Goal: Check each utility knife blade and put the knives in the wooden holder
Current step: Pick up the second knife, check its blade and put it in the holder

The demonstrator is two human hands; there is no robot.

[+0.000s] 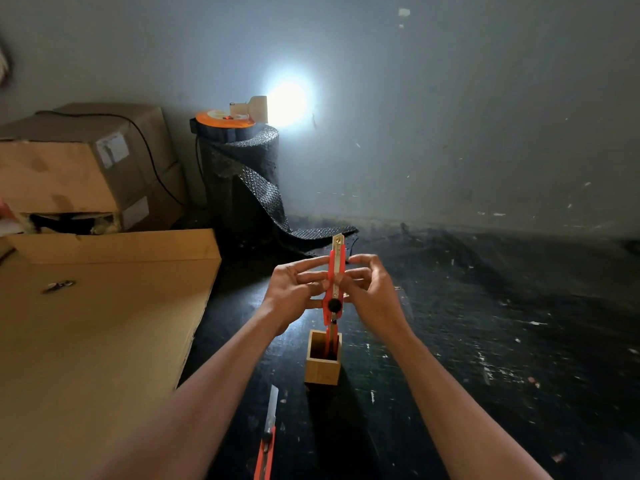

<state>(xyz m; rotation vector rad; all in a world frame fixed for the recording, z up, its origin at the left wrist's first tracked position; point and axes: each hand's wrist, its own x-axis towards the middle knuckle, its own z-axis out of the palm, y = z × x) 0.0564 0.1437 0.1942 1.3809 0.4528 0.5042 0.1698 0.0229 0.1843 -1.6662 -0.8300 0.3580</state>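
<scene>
red knife (334, 289) stands upright above the wooden holder (323, 362), blade out for checking; left hand (294, 292) and right hand (372, 294) pinch its handle, steadying it.

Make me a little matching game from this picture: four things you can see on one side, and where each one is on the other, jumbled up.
Things:
1. held knife
2. wooden holder
3. second knife
4. lamp

Places:
A. lying on the dark floor, blade out
B. on top of the bubble wrap roll
C. upright between both hands
D. standing on the floor below the hands

Pairs: 1-C, 2-D, 3-A, 4-B
</scene>
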